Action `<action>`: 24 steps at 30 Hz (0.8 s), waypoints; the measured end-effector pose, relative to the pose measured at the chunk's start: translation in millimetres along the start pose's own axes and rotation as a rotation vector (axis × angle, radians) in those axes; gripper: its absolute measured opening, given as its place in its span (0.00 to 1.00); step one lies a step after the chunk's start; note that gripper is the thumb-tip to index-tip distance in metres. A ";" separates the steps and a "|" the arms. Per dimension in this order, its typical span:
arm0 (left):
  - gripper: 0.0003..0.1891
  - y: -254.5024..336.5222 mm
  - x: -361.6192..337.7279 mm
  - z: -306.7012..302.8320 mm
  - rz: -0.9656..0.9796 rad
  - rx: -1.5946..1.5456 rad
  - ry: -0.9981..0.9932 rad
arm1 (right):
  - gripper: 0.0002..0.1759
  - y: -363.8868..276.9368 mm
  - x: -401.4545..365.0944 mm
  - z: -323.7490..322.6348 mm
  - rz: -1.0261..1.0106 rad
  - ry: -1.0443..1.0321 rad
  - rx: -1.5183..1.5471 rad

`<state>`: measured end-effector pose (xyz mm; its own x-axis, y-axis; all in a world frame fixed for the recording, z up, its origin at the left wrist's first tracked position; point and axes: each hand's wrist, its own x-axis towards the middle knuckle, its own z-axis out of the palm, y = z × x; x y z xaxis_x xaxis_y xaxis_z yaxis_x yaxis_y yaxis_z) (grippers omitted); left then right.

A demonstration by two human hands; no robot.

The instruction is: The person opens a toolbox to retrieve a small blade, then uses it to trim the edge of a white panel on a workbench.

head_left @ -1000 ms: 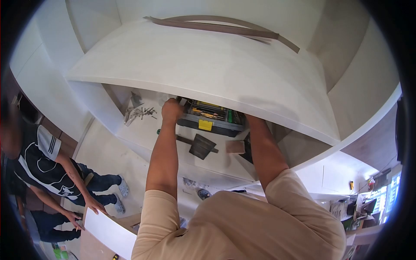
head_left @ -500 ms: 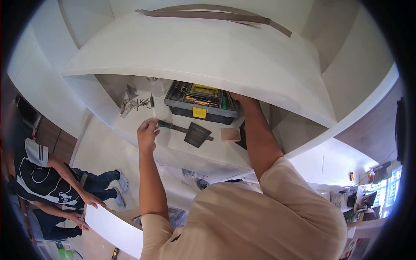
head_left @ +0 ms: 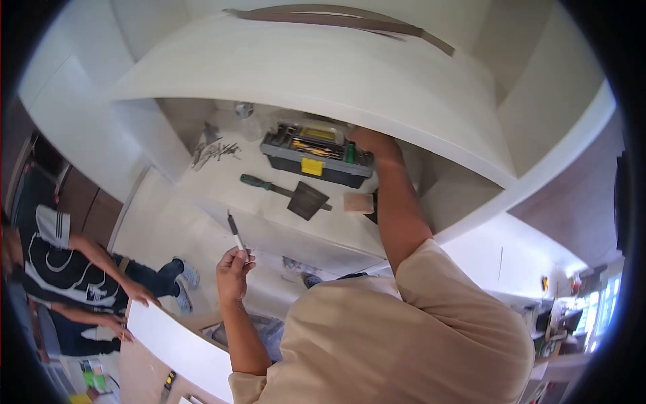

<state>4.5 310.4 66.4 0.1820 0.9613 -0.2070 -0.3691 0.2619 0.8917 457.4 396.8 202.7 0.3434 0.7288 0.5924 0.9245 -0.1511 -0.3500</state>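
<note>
Left hand (head_left: 232,273) pinches tool (head_left: 235,232); right hand (head_left: 369,140) at toolbox (head_left: 316,160)

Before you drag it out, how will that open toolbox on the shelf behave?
Probably heavy for its size: the toolbox looks packed with tools. Its flat base on the smooth white shelf should slide rather than tip. It is open, so a tilted lift would likely spill contents; the right hand is at only one end.

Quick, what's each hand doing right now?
Left hand: closed on a slim dark pen-like tool.
Right hand: at the grey plastic toolbox; grip cannot be told.
</note>
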 end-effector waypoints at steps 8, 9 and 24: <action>0.16 -4.3 -44.2 10.6 0.082 0.159 0.175 | 0.14 -164.8 -75.0 37.4 -0.033 -0.927 0.785; 0.15 -6.0 -48.2 9.8 0.113 0.212 0.234 | 0.14 -181.7 -98.2 50.1 -0.020 -1.096 0.919; 0.17 -13.3 -133.9 -14.3 0.244 0.157 0.745 | 0.16 -284.5 -228.3 69.1 0.041 -1.969 0.995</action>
<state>-28.0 179.4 76.5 -0.5647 0.8088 -0.1642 -0.1773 0.0754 0.9813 104.6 319.5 116.9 -0.7930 0.3861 -0.4714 0.3435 -0.3556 -0.8692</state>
